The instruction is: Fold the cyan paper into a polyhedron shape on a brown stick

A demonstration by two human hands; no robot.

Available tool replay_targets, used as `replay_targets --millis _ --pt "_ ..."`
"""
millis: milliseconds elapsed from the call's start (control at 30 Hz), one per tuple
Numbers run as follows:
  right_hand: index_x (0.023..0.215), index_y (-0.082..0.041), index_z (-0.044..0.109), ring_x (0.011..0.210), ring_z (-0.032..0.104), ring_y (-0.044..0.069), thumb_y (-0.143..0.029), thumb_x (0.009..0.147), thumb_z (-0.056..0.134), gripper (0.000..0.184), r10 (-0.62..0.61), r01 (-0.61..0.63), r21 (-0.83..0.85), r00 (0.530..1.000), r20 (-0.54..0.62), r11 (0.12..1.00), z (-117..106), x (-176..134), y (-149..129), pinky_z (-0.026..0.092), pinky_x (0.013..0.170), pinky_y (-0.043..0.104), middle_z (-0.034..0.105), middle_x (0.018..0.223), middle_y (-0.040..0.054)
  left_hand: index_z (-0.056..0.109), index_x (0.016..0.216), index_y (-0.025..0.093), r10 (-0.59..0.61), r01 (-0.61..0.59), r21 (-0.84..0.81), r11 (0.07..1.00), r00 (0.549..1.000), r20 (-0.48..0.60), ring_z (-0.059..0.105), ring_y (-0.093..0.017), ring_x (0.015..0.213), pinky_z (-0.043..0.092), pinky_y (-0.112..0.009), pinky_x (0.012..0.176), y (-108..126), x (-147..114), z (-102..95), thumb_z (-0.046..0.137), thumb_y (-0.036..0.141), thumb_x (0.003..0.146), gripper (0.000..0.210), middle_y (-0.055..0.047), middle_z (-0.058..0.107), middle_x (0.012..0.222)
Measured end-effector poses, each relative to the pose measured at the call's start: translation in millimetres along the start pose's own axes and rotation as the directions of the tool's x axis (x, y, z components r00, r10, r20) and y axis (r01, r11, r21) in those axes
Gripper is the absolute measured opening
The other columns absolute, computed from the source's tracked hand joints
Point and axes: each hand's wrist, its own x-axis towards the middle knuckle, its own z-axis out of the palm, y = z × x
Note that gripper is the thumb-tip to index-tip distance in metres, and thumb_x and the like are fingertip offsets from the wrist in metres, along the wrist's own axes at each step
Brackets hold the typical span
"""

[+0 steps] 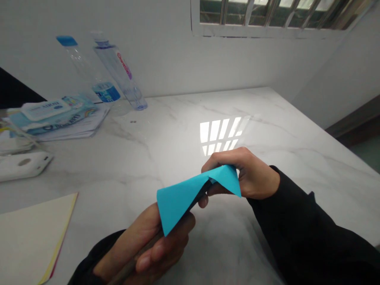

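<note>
Left hand (168,246) grips the blue paper (179,198) at its left end, right hand (257,178) its right; folding looks partly done, corners hanging loose, apparently unfinished.

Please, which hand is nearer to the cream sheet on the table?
Left. The left hand is apart from the cream sheet, to its right; the right hand is farther right, holding the blue paper.

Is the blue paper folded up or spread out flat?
Folded. The blue paper has two pointed flaps angling down from its upper edge, and the left hand and right hand both hold it.
</note>
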Motion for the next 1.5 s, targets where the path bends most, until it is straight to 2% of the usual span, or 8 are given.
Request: replay_targets --millis 233,533,867,1000,1100,1267,1400,1500 --pt "0.102 -0.014 0.068 0.093 0.077 0.019 -0.016 0.091 0.073 0.012 0.001 0.000 -0.075 1.000 0.012 0.997 -2 -1 1 0.061 0.084 0.034 0.081 0.091 0.0078 0.068 0.103 0.019 -0.012 0.013 -0.028 1.000 0.999 0.045 0.021 -0.001 0.025 0.031 -0.008 0.029 -1 1 -6.9 0.071 0.031 0.092 0.016 0.010 0.048 0.042" --pt "0.107 -0.015 0.066 0.092 0.077 0.018 -0.013 0.094 0.068 0.013 0.028 -0.024 -0.102 0.999 0.038 0.995 -2 -2 1 0.059 0.084 0.030 0.081 0.092 0.0054 0.069 0.109 0.021 0.014 -0.012 -0.016 1.000 0.991 0.132 0.020 -0.001 0.025 0.032 -0.009 0.030 -4 0 -10.0 0.063 0.034 0.099 0.017 0.010 0.046 0.042" --pt "0.101 -0.018 0.072 0.091 0.071 0.018 -0.012 0.086 0.076 0.017 -0.108 0.098 -0.340 0.994 -0.010 0.935 -7 -2 5 0.057 0.084 0.032 0.077 0.097 0.0054 0.069 0.102 0.021 0.056 -0.056 0.127 0.990 0.998 0.005 0.021 -0.003 0.026 0.025 -0.012 0.030 -5 2 -0.3 0.067 0.041 0.093 0.022 0.010 0.044 0.041" --pt "0.099 -0.020 0.075 0.094 0.069 0.020 -0.016 0.084 0.078 0.016 -0.174 0.146 -0.397 0.984 -0.034 0.906 -9 0 4 0.057 0.086 0.035 0.075 0.102 0.0070 0.062 0.068 0.016 0.125 -0.066 0.316 0.946 0.977 -0.170 0.029 -0.004 0.030 0.022 -0.015 0.033 -7 7 8.8 0.063 0.048 0.089 0.039 0.004 0.045 0.040" --pt "0.101 -0.021 0.075 0.103 0.067 0.021 -0.011 0.083 0.076 0.021 -0.191 0.148 -0.425 0.980 -0.059 0.893 -10 -1 4 0.056 0.091 0.036 0.073 0.110 0.0080 0.050 0.053 0.018 0.193 -0.103 0.374 0.922 0.958 -0.213 0.031 -0.005 0.034 0.022 -0.018 0.036 -10 8 14.7 0.062 0.048 0.086 0.046 0.003 0.042 0.041" --pt "0.102 -0.021 0.075 0.104 0.067 0.021 -0.003 0.078 0.074 0.030 -0.197 0.159 -0.417 0.979 -0.051 0.895 -9 -1 5 0.056 0.092 0.035 0.071 0.113 0.0080 0.050 0.059 0.018 0.313 -0.172 0.430 0.886 0.906 -0.284 0.032 -0.006 0.042 0.024 -0.021 0.043 -15 7 11.6 0.066 0.047 0.086 0.043 0.004 0.043 0.049" --pt "0.102 -0.022 0.075 0.101 0.069 0.021 -0.004 0.078 0.074 0.030 -0.196 0.166 -0.408 0.980 -0.034 0.898 -8 -1 1 0.058 0.088 0.034 0.073 0.111 0.0081 0.050 0.059 0.018 0.274 -0.116 0.457 0.882 0.915 -0.295 0.030 -0.006 0.039 0.020 -0.022 0.040 -16 7 6.7 0.066 0.051 0.088 0.046 0.004 0.042 0.049" --pt "0.099 -0.020 0.075 0.094 0.069 0.020 -0.012 0.081 0.076 0.020 -0.191 0.168 -0.389 0.981 -0.020 0.906 -8 0 -3 0.057 0.085 0.034 0.075 0.103 0.0080 0.053 0.063 0.017 0.282 -0.145 0.465 0.874 0.929 -0.240 0.032 -0.005 0.037 0.021 -0.020 0.039 -15 9 11.3 0.059 0.050 0.093 0.045 0.004 0.045 0.049"
